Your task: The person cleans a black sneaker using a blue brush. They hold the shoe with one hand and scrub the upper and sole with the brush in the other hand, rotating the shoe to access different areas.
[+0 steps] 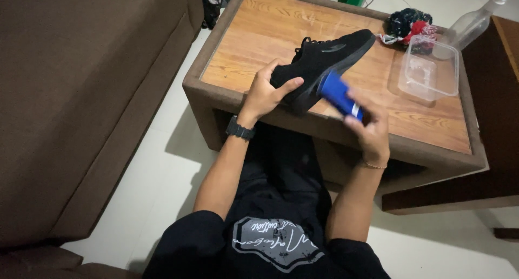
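Observation:
My left hand (268, 90) grips the heel of a black shoe (324, 57), which lies tilted on its side over the near edge of a wooden table (259, 36). My right hand (370, 129) holds a blue cylindrical bottle (338, 93) with its end pressed against the shoe's sole edge near the heel. A black watch sits on my left wrist and a thin bracelet on my right.
A clear plastic container (430, 68) stands at the table's right side, with a dark and red crumpled cloth (409, 24) and a clear bottle (473, 22) behind it. A brown sofa (81, 95) fills the left. White floor tiles lie between sofa and table.

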